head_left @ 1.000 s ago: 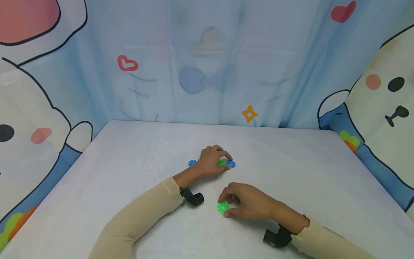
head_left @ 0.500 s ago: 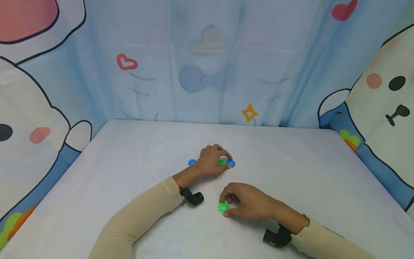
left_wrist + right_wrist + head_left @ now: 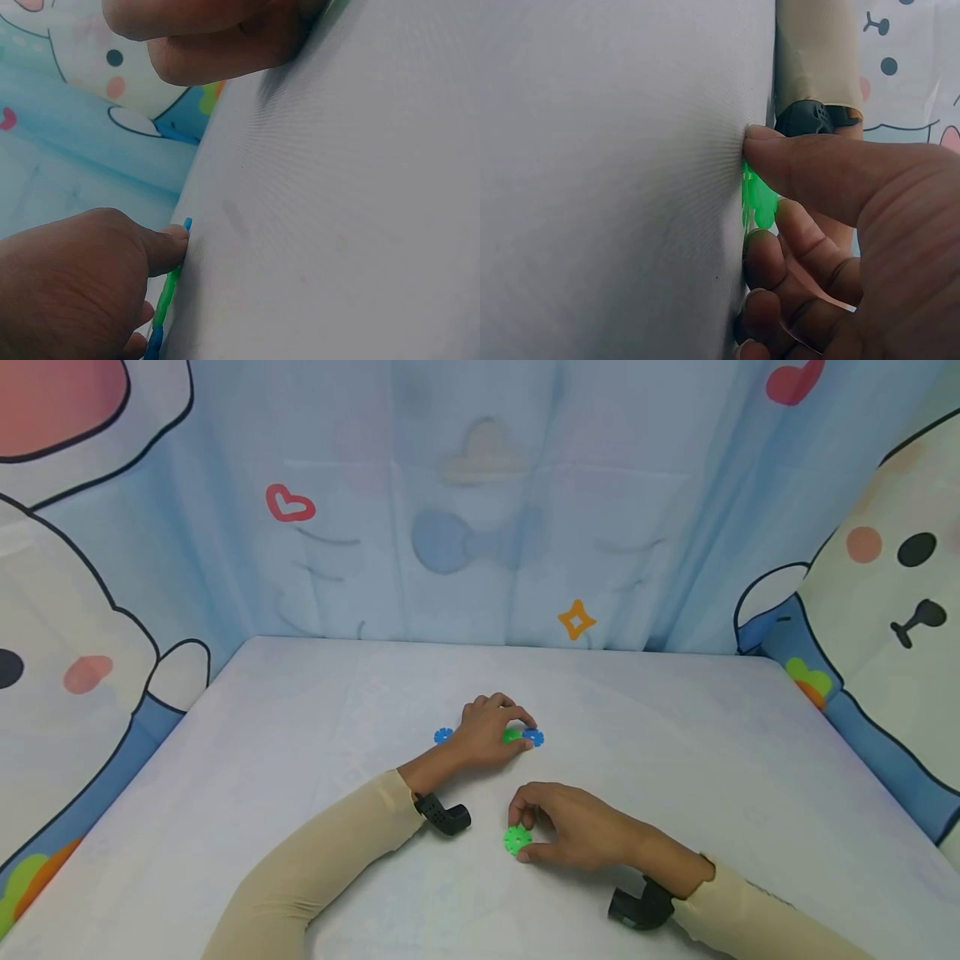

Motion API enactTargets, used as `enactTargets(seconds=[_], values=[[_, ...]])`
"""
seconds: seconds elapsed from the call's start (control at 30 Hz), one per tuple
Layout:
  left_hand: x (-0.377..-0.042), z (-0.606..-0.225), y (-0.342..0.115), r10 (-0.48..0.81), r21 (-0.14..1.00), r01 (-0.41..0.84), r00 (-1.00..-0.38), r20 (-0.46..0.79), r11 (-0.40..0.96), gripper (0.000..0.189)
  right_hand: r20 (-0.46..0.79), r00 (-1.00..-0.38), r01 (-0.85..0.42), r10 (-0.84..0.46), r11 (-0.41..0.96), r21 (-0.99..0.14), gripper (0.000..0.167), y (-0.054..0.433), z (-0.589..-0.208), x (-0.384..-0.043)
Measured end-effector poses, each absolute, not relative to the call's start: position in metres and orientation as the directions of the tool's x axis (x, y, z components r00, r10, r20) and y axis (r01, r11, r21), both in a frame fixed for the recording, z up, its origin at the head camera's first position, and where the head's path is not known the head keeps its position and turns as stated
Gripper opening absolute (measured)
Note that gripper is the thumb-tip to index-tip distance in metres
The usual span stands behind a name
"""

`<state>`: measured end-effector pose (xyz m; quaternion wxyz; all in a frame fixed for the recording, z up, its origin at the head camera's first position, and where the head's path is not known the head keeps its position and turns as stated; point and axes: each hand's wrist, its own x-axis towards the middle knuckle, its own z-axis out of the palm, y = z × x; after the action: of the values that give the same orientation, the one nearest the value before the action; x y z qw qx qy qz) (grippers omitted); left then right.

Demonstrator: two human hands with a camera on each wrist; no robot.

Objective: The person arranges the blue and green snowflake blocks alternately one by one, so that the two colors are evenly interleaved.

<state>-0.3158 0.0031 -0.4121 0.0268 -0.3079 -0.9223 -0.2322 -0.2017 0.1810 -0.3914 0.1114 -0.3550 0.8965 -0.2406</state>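
My left hand (image 3: pixel 487 732) reaches over a row of notched plastic interlocking discs on the table. Its thumb and index finger pinch the blue disc (image 3: pixel 533 737) at the right end. A green disc (image 3: pixel 512 736) sits against that one, and another blue disc (image 3: pixel 443 736) pokes out left of the hand; the palm hides what lies between. In the left wrist view the row stands edge-on, with the thumb (image 3: pixel 169 247) at its blue end. Nearer the body, my right hand (image 3: pixel 577 827) pinches a green notched disc (image 3: pixel 517 840) at the tabletop, thumb on the near side, fingers on the far side.
A white cloth covers the table (image 3: pixel 360 693). Behind it hangs a light blue curtain (image 3: pixel 337 577) printed with cartoon animals. Black camera mounts sit on the left wrist (image 3: pixel 444 817) and the right wrist (image 3: pixel 641 906).
The head view has shifted slightly. Both hands stay in nearly the same places, holding the same discs.
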Motion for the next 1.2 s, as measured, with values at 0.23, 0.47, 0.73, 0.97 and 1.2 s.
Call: enactTargets(seconds=[0.23, 0.47, 0.73, 0.97, 1.2], values=[[-0.315, -0.411, 0.003, 0.548, 0.414, 0.571, -0.816, 0.185, 0.709, 0.028, -0.022, -0.694, -0.606, -0.720, 0.600, -0.523, 0.031, 0.182, -0.391, -0.201], [-0.316, -0.412, 0.004, 0.548, 0.418, 0.577, -0.812, 0.199, 0.702, 0.028, -0.056, -0.671, -0.593, -0.739, 0.581, -0.558, 0.029, 0.181, -0.389, -0.202], [-0.316, -0.412, 0.004, 0.545, 0.417, 0.572, -0.815, 0.196, 0.706, 0.028, -0.071, -0.640, -0.587, -0.765, 0.547, -0.596, 0.029, 0.183, -0.391, -0.204], [-0.317, -0.414, 0.004, 0.544, 0.421, 0.570, -0.817, 0.193, 0.706, 0.028, -0.093, -0.631, -0.544, -0.770, 0.524, -0.655, 0.031, 0.185, -0.393, -0.209], [-0.317, -0.414, 0.004, 0.550, 0.420, 0.572, -0.814, 0.188, 0.704, 0.029, -0.053, -0.626, -0.544, -0.778, 0.484, -0.685, 0.030, 0.190, -0.396, -0.214]])
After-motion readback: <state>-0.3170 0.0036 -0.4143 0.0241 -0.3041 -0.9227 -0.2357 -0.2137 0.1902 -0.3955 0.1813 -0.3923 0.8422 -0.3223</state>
